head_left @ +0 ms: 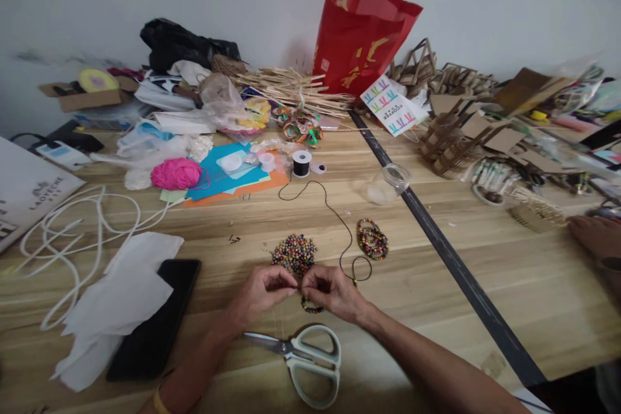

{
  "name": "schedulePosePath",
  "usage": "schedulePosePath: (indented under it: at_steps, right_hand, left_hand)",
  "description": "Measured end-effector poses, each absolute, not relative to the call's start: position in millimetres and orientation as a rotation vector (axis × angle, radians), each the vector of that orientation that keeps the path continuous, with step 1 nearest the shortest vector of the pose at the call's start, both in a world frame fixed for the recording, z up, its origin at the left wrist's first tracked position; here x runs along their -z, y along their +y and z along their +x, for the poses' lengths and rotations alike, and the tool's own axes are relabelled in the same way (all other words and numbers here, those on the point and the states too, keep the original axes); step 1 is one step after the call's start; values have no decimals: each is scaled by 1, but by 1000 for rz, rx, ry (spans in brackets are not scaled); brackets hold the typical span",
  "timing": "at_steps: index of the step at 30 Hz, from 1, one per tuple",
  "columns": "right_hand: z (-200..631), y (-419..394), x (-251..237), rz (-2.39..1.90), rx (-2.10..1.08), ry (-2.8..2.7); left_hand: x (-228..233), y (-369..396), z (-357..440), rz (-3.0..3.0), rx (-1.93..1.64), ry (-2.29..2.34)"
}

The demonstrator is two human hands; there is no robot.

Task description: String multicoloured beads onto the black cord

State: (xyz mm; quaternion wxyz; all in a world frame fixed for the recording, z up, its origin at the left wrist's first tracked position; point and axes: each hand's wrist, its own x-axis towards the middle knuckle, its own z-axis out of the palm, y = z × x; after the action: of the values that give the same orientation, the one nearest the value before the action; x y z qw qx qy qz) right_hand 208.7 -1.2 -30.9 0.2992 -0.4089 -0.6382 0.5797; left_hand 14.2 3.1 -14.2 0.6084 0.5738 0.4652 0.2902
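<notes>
Head view: bead strand beneath hands

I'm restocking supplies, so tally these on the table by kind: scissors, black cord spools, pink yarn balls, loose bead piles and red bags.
Scissors: 1
Black cord spool: 1
Pink yarn ball: 1
Loose bead pile: 1
Red bag: 1
Total: 5

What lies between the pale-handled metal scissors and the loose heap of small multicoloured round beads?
The head view shows the left hand, the right hand and, beside it, a short curved multicoloured beaded strand.
</notes>
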Motion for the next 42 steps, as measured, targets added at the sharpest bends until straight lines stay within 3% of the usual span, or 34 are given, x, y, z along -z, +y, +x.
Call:
schedulePosePath:
  at_steps: [42]
  right_hand:
    - [208,-1,29,-1070,-1549,-1689]
  left_hand:
    - [15,2,15,1450,-648,1089]
